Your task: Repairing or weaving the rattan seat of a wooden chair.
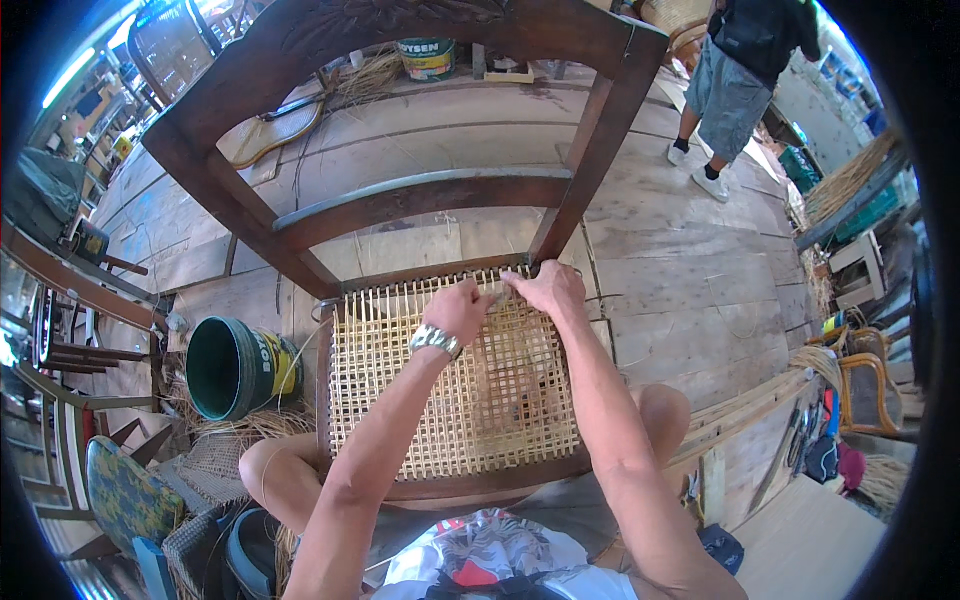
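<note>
A dark wooden chair [425, 200] with a carved top rail stands before me, its back on the far side. Pale cane strands [400, 400] cross its seat in an open square mesh. At the far part of the seat, right of its middle, my left hand [458, 312] is closed, thumb and finger pinched at the cane; a patterned band circles that wrist. Close by, my right hand [553, 290] bends over the seat's far right corner, its thumb pressed toward the cane and the left fingertips. What lies under its curled fingers is hidden.
A green bucket [228, 370] lies tipped left of the chair. Another bucket [428, 60] stands beyond the chair back. A person in grey shorts [735, 100] stands at the far right. Chair frames [75, 400] crowd the left; long cane bundles [745, 405] lie at right.
</note>
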{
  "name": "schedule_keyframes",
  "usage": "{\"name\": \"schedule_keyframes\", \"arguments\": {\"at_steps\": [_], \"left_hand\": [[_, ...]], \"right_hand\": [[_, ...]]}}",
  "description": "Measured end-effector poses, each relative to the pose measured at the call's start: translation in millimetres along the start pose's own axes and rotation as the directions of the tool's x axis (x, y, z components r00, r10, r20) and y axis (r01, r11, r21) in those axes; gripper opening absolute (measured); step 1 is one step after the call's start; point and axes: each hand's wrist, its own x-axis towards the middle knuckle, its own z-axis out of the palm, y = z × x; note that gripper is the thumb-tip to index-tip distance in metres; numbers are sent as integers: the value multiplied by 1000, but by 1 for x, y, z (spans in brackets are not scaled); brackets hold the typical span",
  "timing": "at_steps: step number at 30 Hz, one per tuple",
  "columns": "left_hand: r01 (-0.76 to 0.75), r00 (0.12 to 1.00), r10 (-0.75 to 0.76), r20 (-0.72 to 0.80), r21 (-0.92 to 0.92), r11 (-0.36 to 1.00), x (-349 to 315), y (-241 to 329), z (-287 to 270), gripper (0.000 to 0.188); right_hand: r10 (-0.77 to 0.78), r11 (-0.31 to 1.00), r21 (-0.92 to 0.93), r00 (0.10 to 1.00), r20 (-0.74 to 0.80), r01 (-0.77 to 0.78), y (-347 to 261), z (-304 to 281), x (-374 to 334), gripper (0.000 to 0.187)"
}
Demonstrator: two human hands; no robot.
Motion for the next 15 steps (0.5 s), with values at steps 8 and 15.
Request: {"name": "schedule_keyframes", "arguments": {"at_steps": [8,15], "left_hand": [[-122,984,100,149,148,981,37,5,-8,41],[-88,996,90,23,-83,993,30,-20,7,44]], "right_hand": [[-36,999,17,999,6,36,8,10,15,75],[-37,999,28,999,34,36,4,4,8,70]]}}
